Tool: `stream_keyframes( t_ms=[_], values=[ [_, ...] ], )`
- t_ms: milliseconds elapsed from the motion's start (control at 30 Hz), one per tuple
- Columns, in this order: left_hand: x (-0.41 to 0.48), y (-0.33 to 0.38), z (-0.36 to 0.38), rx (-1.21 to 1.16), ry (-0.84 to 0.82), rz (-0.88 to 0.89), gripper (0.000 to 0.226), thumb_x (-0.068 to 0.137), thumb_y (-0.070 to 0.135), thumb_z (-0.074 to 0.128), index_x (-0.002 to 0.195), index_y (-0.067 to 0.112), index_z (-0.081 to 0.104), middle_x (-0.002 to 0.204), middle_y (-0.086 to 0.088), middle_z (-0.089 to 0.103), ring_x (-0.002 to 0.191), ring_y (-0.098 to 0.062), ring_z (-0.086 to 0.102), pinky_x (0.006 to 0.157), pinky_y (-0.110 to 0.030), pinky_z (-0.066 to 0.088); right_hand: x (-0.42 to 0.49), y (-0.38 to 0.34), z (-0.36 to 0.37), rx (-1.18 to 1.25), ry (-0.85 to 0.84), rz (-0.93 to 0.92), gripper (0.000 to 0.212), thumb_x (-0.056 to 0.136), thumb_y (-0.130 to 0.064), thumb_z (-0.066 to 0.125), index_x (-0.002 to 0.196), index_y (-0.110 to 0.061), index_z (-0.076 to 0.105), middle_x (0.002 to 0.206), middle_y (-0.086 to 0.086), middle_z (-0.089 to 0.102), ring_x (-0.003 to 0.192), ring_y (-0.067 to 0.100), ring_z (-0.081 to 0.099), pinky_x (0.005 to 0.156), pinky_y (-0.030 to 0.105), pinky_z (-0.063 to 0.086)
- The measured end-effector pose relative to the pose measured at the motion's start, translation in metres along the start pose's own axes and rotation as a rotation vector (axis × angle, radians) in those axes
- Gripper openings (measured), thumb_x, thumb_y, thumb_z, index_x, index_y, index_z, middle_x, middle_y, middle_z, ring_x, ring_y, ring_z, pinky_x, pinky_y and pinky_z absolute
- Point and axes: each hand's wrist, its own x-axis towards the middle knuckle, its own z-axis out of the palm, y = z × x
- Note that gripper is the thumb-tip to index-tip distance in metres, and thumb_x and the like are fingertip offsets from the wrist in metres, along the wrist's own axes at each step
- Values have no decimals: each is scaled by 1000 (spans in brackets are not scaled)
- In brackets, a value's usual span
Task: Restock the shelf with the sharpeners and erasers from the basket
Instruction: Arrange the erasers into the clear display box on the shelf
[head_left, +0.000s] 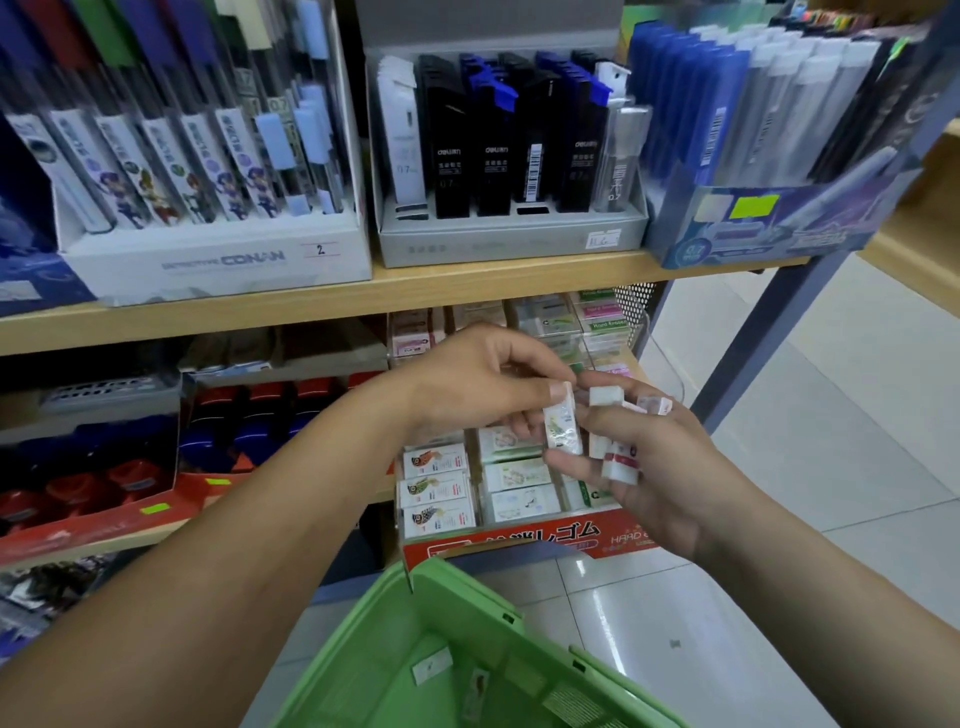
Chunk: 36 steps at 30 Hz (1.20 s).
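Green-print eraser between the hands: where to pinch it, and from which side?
The green-print eraser stands upright, lower end against the right hand, which grips other erasers. So pinch its upper end from the left, as the left hand does.

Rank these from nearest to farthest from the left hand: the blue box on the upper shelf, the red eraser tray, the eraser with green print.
1. eraser with green print: pinched in the left hand's fingers.
2. red eraser tray: just below the hand, on the lower shelf.
3. blue box: upper shelf, far right.
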Motion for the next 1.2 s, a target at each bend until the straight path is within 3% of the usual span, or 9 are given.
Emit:
stream_keyframes(
  t_ms=[167, 300, 367, 500, 633, 800, 900, 1133, 1200],
  values=[
    [1, -5, -5, 54, 27, -1, 15, 96, 15, 72, 111, 16, 73, 104, -13, 73, 78, -10, 68, 66, -26, 55, -2, 0, 1, -93, 24, -24, 37, 94, 6, 67, 128, -4, 61, 110, 19, 78, 95, 37, 78, 70, 43, 66],
    [1, -11, -17, 69, 147, -63, 10, 106, 29, 58, 114, 30, 63, 99, -10, 76, 77, -33, 73, 57, -33, 54, -2, 2, 4, -279, 98, -60, 39, 91, 1, 74, 125, -13, 61, 99, 14, 80, 88, 35, 79, 75, 51, 65],
    [-4, -11, -22, -5, 165, -112, 14, 109, 29, 51, 122, 27, 56, 97, -11, 78, 73, -29, 76, 56, -31, 56, -1, 2, 6, -314, 107, -59, 40, 92, -1, 73, 125, -17, 59, 97, 10, 81, 84, 36, 79, 74, 52, 65],
    [-15, -21, -43, 60, 236, -231, 35, 109, 39, 47, 141, 24, 50, 85, -8, 79, 77, -22, 76, 88, -36, 56, 2, 5, 15, -396, 74, -45, 41, 90, -2, 74, 124, -11, 54, 92, 9, 81, 75, 41, 77, 55, 39, 59],
    [-27, -24, -59, 380, 311, -284, 19, 105, 36, 58, 124, 33, 57, 98, 11, 69, 90, -9, 64, 78, -26, 48, 5, 14, 26, -392, 73, -46, 34, 89, -1, 74, 117, -11, 56, 94, 18, 78, 63, 35, 71, 52, 36, 54],
    [-22, -39, -63, 477, 347, -289, 13, 93, 24, 76, 98, 32, 66, 107, 11, 69, 101, -9, 64, 89, -29, 53, 6, 21, 33, -392, 65, -58, 31, 90, -1, 74, 115, -12, 58, 97, 24, 75, 65, 35, 73, 51, 36, 55],
    [-18, -48, -60, 537, 338, -231, 17, 94, 21, 74, 106, 33, 75, 110, 12, 70, 97, -7, 64, 81, -22, 50, 6, 22, 33, -392, 57, -65, 30, 89, 0, 76, 113, -10, 60, 92, 22, 76, 66, 37, 74, 51, 37, 55],
    [-17, -51, -58, 789, 229, -210, 31, 103, 26, 60, 130, 39, 68, 140, 10, 62, 115, -17, 60, 96, -34, 54, 7, 19, 33, -238, -23, 11, 23, 91, 6, 69, 111, -3, 67, 95, 21, 78, 83, 33, 78, 66, 37, 64],
    [-18, -55, -57, 794, 260, -187, 32, 100, 26, 64, 128, 40, 68, 134, 11, 64, 112, -16, 61, 94, -36, 56, 9, 18, 33, -191, -17, 17, 27, 90, 11, 67, 116, 1, 66, 102, 24, 77, 90, 37, 77, 71, 38, 65]
  ],
)
